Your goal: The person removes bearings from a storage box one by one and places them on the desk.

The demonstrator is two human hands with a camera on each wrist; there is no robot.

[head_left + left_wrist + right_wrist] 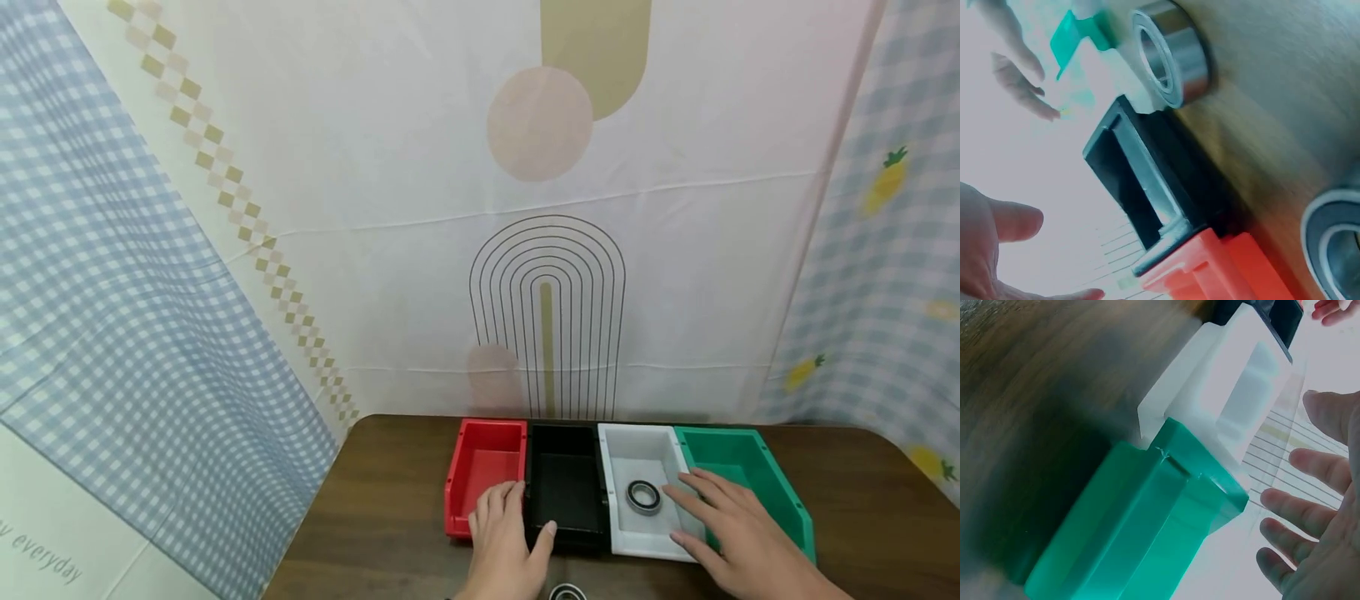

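My left hand [501, 542] hovers over the near ends of the red bin [457, 500] and the black bin [564, 492], fingers extended and thumb spread, holding nothing. My right hand [738, 529] is above the near part of the white bin [621, 533] and the green bin [783, 492], its fingers loosely spread with nothing between them. Inside the white bin lies a ball bearing [643, 511], just left of the right fingertips. Another bearing [567, 588] sits on the table in front of the black bin; the left wrist view shows two bearings, one shiny-sided [1191, 56] and one cut off [1315, 244].
The four-coloured bins stand side by side along the back of a brown wooden table [375, 500]. Behind them hangs a pale patterned cloth [390, 292]. Blue checked cloths hang at the left [150, 250] and right [885, 292].
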